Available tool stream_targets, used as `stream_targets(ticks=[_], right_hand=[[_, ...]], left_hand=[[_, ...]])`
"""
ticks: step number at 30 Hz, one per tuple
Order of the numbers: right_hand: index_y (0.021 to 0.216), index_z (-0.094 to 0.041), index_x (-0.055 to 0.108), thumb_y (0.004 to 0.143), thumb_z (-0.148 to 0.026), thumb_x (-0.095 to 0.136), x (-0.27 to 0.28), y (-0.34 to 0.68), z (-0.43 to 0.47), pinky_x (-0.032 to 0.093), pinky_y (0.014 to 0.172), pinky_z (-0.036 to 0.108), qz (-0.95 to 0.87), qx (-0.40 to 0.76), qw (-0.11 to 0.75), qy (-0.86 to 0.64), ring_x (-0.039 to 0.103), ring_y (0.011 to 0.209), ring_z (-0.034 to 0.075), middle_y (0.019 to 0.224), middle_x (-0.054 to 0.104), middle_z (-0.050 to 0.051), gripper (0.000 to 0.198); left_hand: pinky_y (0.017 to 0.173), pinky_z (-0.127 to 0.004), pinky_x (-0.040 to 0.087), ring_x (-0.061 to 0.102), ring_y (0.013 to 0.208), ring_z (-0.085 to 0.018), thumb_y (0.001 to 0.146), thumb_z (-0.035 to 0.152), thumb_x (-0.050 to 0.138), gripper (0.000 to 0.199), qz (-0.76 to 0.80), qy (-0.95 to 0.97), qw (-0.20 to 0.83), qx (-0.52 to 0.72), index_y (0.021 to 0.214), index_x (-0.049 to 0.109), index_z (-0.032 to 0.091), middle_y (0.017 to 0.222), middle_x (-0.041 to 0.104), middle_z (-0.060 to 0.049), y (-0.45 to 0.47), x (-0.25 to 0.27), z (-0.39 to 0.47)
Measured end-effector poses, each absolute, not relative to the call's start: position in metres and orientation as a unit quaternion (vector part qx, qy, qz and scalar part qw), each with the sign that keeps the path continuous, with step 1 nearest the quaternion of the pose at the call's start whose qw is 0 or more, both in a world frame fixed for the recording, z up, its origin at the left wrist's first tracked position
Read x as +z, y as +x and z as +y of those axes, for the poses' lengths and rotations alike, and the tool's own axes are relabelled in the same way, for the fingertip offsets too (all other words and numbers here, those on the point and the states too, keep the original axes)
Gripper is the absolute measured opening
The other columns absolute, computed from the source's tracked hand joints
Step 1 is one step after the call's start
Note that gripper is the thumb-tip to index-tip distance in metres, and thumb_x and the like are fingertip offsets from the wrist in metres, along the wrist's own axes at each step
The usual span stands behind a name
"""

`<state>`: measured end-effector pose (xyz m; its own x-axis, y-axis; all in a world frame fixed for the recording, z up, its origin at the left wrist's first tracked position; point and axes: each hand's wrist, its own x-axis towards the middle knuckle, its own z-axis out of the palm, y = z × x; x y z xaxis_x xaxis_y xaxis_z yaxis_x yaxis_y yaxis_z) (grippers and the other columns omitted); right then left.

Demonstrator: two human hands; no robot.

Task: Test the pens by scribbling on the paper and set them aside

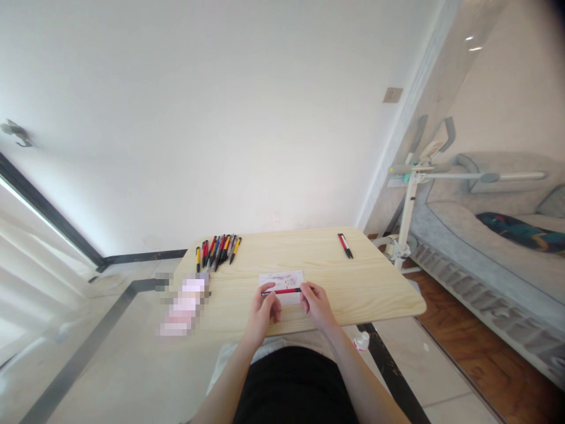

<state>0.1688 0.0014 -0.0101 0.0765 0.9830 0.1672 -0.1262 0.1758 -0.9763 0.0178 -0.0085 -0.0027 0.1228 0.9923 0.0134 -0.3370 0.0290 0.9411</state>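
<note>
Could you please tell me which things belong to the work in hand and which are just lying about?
Apparently belonging:
red pen held by left hand and right hand
paper
pen cluster
pen pair

Seemingly incidental:
white bottle
exercise machine
sofa

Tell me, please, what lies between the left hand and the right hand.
In the head view, a red pen spans from left hand to right hand, over a paper.
</note>
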Motion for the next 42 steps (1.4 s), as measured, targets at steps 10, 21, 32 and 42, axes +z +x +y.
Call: stream_targets(ticks=[10,21,32,42], right_hand=[[0.052,-0.017,0.046,0.078,-0.047,0.049,-0.007,0.168,0.0,0.024,0.034,0.018,-0.497,0.473,0.576,-0.444,0.032,0.031,0.005,0.036,0.037,-0.007,0.039],[0.053,-0.017,0.047,0.077,-0.046,0.049,-0.006,0.166,-0.002,0.024,0.033,0.019,-0.499,0.469,0.577,-0.446,0.032,0.031,0.005,0.036,0.036,-0.007,0.038],[0.052,-0.016,0.05,0.079,-0.04,0.048,-0.001,0.167,-0.006,0.026,0.037,0.019,-0.544,0.454,0.548,-0.445,0.034,0.033,0.006,0.035,0.037,-0.006,0.036],[0.057,-0.016,0.051,0.079,-0.036,0.048,0.001,0.165,-0.009,0.028,0.039,0.019,-0.582,0.447,0.51,-0.448,0.036,0.036,0.007,0.04,0.039,-0.006,0.03]], left_hand=[[0.037,-0.019,0.032,0.044,0.037,-0.008,0.075,0.04,0.05,0.04,0.389,0.428,0.613,0.539,0.106,0.04,0.017,0.052,0.05,0.006,0.017,-0.002,-0.008],[0.037,-0.018,0.031,0.042,0.036,-0.008,0.073,0.041,0.053,0.03,0.387,0.409,0.611,0.557,0.09,0.042,0.02,0.049,0.048,0.008,0.018,0.0,-0.009],[0.04,-0.019,0.034,0.045,0.04,-0.008,0.073,0.039,0.054,0.046,0.394,0.377,0.586,0.599,0.111,0.036,0.022,0.057,0.052,0.006,0.019,0.0,-0.009],[0.041,-0.018,0.034,0.044,0.041,-0.007,0.073,0.032,0.057,0.062,0.398,0.369,0.559,0.627,0.126,0.026,0.023,0.056,0.051,0.006,0.019,0.002,-0.008]])
